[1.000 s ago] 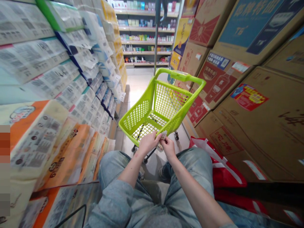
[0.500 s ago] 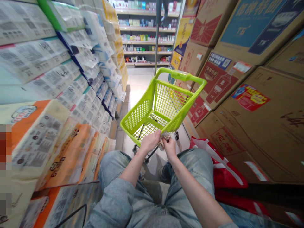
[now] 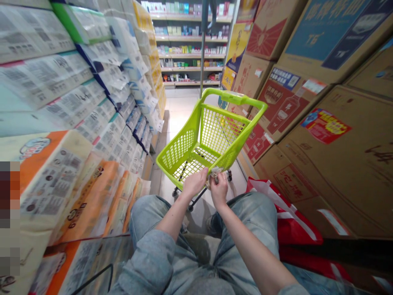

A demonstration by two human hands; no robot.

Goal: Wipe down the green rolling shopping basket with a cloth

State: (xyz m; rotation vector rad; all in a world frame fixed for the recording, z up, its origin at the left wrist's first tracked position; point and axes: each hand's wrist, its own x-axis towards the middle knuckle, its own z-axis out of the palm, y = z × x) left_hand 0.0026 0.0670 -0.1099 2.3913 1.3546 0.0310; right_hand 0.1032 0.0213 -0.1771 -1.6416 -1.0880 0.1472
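Observation:
In front of my knees stands a lime-green plastic shopping cart (image 3: pixel 181 151) with a lattice basket, tilted to the right in my view. My left hand (image 3: pixel 195 183) is closed on the near corner of its rim, its fingertips partly hidden. Close beside it, my right hand (image 3: pixel 219 191) pinches a crumpled greyish-beige cloth (image 3: pixel 215 172) against the outside of the cart near that corner. The cloth's exact shape is hard to make out.
Wrapped paper packs (image 3: pixel 67 94) are stacked on the left, with orange packs (image 3: pixel 89 196) nearer. Cardboard cartons (image 3: pixel 331 172) wall the right side. A red bag (image 3: pixel 288 213) lies beside my right knee. Stocked shelves (image 3: pixel 190 53) and a metal pole (image 3: pixel 202 57) stand ahead.
My right hand has shifted slightly and turned, with the cloth still in its fingers. My left hand stays at the cart's rim, and the cart has barely moved.

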